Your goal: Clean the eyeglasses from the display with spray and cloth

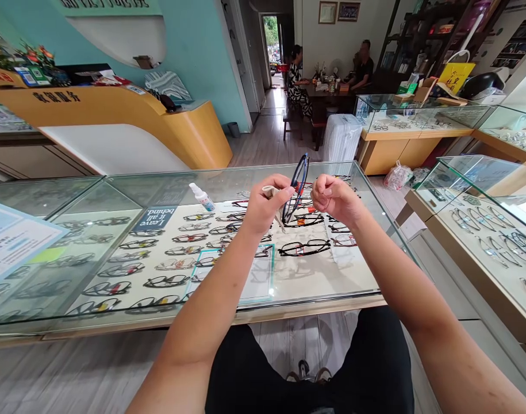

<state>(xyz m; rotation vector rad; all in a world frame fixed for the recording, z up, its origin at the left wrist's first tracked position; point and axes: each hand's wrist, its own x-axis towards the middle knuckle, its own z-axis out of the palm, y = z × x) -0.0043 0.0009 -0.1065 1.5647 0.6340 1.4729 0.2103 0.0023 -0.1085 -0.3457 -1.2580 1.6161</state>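
Observation:
Over the glass display case (228,307), my left hand (267,204) pinches a pair of eyeglasses (304,167) with a dark blue frame and red parts, held up on its side. A pale cloth (269,191) is bunched in the same hand, partly hidden by the fingers. Just to the right of the glasses is my right hand (335,198), its fingers curled and pressed together. Whatever it pinches, if anything, cannot be made out. Beneath the glass, black-framed eyeglasses (304,248) lie below the hands, among several rows of other pairs.
A white spray bottle (201,197) stands on the glass, left of my hands. A teal-edged sheet (256,287) lies near the front edge, and a printed sign (16,241) is at far left. Another display case (473,253) stands to the right. Two people sit at a back table (327,92).

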